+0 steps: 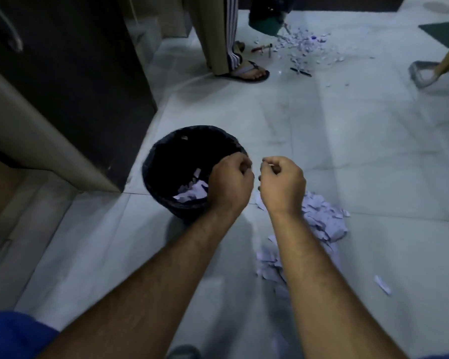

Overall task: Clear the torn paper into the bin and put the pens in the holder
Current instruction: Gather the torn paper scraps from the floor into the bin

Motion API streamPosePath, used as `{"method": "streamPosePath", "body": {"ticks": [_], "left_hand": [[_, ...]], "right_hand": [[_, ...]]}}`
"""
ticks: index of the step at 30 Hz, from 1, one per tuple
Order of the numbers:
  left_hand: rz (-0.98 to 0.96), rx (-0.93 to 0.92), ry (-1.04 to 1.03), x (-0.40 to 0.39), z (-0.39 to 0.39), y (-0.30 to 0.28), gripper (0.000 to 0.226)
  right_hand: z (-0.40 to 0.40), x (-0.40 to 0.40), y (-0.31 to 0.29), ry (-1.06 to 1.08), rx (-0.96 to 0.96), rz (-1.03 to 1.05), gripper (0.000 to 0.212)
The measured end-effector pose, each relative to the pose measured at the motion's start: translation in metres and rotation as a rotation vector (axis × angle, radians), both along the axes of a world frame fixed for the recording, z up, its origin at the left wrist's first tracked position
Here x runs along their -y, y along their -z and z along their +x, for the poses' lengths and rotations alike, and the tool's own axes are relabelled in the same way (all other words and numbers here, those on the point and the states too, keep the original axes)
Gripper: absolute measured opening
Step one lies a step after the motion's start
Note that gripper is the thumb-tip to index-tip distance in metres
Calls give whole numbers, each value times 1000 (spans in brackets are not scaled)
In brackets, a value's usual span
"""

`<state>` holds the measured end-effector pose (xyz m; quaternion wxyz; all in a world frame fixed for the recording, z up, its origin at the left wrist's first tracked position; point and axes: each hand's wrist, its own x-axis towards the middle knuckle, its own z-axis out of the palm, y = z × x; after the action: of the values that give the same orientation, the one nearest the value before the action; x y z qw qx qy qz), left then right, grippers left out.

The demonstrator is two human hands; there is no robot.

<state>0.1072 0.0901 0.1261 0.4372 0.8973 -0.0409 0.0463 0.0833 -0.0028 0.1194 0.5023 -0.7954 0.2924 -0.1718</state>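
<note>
From our head view, our left hand point(230, 181) hangs curled over the right rim of the round black lined bin point(151, 174), and our right hand point(283, 181) sits just beside it, fingers curled in; whether either pinches scraps we cannot tell. The heap of pale torn paper point(322, 218) lies on the floor directly under and right of our right hand, so that hand is nearer. The dark pens point(300, 71) lie far off among scattered bits.

Torn paper point(322, 221) beside black bin point(163, 161)

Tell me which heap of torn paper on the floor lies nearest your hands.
The big heap beside the right hand, right of the bin; the far scatter lies by the sandalled foot.
</note>
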Motion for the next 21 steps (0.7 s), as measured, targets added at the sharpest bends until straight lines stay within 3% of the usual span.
{"method": "streamPosePath", "body": {"ticks": [4,8,10,13,15,16,19,21], "left_hand": [[78,-128,214,54,-33,46,20],[228,-327,441,83,-66,118,24],[402,-408,548,86,-84,154,34],[745,-477,655,82,-102,191,70],[856,-539,654,81,-114,207,103],[892,-471,635,82,-120,213,110],[967,-214,570,92,-135,220,92],[948,-211,595,100,-138,222,74]], "right_hand": [[-49,49,53,129,-125,65,26],[-100,77,109,75,-362,-13,21],[-128,86,136,15,-493,-87,27],[-162,95,171,-91,-686,-218,51],[-180,93,194,-148,-862,-299,79],[-186,88,203,-134,-918,-306,89],[-194,73,224,-38,-846,-390,84],[-183,73,224,-22,-756,-450,70]]}}
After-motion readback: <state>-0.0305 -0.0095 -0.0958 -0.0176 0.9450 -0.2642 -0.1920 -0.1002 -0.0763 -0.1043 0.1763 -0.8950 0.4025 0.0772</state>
